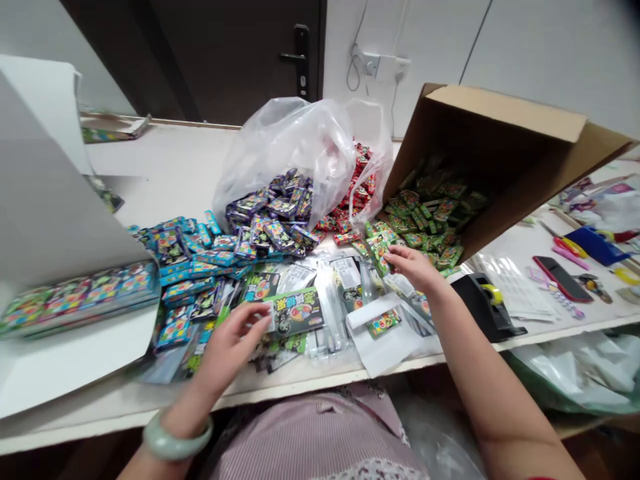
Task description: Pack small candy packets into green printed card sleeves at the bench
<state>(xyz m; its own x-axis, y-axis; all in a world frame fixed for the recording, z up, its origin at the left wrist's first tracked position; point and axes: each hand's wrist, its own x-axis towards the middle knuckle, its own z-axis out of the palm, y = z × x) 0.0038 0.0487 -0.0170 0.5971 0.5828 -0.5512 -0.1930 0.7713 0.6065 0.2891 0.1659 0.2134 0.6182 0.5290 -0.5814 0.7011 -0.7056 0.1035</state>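
Between the fingers of my right hand [413,265] is a small green candy packet [379,253], at the mouth of a tilted cardboard box [505,113] with many green packets [420,213] in it. My left hand [243,337] pinches the left end of a dark printed card [297,313] with a green top edge. Below that lie more printed cards [293,343] and clear plastic sleeves [327,313]. A single green packet [385,323] rests on a white paper sheet [373,350] between my arms.
Blue packets [200,257] are heaped at left, beside purple ones [285,200] and red ones [363,177] spilling from plastic bags [295,127]. A white carton [75,360] holds stacked packs. A tape dispenser [485,310] and a phone [563,279] lie at right.
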